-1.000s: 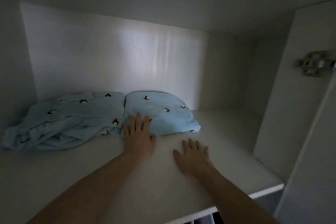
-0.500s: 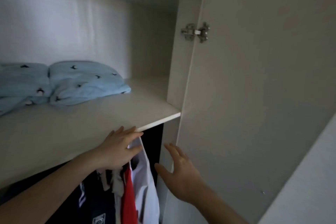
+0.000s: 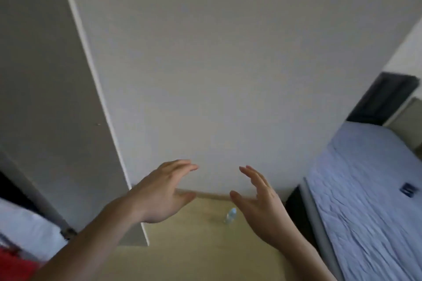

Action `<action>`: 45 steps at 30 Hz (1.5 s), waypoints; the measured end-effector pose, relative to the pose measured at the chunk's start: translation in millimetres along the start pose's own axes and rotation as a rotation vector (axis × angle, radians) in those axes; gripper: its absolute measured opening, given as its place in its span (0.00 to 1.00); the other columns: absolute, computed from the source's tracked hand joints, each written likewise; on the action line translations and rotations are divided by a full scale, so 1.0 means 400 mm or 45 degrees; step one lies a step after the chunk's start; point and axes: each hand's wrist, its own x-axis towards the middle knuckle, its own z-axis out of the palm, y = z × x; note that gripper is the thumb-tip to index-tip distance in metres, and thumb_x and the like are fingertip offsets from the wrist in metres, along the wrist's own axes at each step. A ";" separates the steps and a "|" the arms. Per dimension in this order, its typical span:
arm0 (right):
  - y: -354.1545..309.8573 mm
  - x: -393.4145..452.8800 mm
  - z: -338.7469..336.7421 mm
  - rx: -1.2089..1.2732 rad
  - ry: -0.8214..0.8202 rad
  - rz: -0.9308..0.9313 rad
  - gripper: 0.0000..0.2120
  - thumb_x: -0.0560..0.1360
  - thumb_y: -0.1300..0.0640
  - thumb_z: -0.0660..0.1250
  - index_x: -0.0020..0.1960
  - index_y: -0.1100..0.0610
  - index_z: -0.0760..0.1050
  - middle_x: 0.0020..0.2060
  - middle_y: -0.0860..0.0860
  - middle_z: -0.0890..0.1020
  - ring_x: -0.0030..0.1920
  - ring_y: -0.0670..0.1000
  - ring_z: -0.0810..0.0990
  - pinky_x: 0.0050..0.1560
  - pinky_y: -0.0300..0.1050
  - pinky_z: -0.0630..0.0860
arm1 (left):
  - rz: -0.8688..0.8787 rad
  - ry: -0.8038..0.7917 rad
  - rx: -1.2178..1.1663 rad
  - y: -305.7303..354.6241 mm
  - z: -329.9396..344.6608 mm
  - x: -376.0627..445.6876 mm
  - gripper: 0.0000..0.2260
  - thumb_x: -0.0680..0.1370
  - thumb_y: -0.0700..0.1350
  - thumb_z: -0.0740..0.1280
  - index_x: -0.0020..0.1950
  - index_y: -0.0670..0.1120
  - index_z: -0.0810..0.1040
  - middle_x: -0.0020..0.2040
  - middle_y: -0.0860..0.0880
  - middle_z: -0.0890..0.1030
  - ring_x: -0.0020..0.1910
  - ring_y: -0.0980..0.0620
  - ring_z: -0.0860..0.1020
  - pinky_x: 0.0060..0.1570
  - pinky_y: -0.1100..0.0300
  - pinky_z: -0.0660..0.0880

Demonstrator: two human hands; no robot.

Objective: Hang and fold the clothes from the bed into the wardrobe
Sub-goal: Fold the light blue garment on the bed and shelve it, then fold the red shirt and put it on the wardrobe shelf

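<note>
While both arms reach forward in the head view, the left hand (image 3: 163,191) and the right hand (image 3: 258,198) hang in the air with palms turned toward each other, fingers straight and loosely spread, holding nothing. Left of the left hand stands the open wardrobe door (image 3: 45,98), and below that forearm hang a white garment (image 3: 25,228) and a red garment (image 3: 16,264) in the wardrobe. Beyond both hands is a plain white wall (image 3: 228,64). Between and below the hands a small bottle (image 3: 230,215) lies on the wooden floor (image 3: 205,246). Right of the right hand lies the bed (image 3: 370,201) with its blue sheet, a small dark object (image 3: 406,188) on it.
</note>
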 end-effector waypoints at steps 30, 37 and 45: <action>0.900 -0.579 -0.911 0.050 1.069 1.058 0.27 0.77 0.42 0.72 0.73 0.36 0.67 0.74 0.33 0.65 0.74 0.39 0.65 0.75 0.44 0.66 | 1.199 -0.852 -0.106 1.393 0.861 0.800 0.28 0.79 0.61 0.68 0.78 0.60 0.65 0.79 0.62 0.61 0.77 0.62 0.60 0.73 0.67 0.56; 1.111 -0.792 -1.092 0.068 1.166 1.070 0.25 0.77 0.46 0.73 0.70 0.36 0.67 0.70 0.32 0.66 0.72 0.38 0.66 0.74 0.41 0.65 | 1.285 -0.881 -0.082 1.724 1.072 0.763 0.28 0.79 0.63 0.67 0.78 0.61 0.65 0.79 0.63 0.61 0.77 0.60 0.61 0.75 0.61 0.61; 1.364 -1.023 -1.380 0.075 1.004 1.041 0.26 0.77 0.41 0.71 0.72 0.34 0.65 0.69 0.27 0.63 0.70 0.34 0.64 0.70 0.37 0.64 | 1.125 -0.857 -0.116 2.012 1.253 0.688 0.27 0.79 0.62 0.68 0.77 0.61 0.67 0.78 0.63 0.61 0.77 0.60 0.62 0.74 0.61 0.63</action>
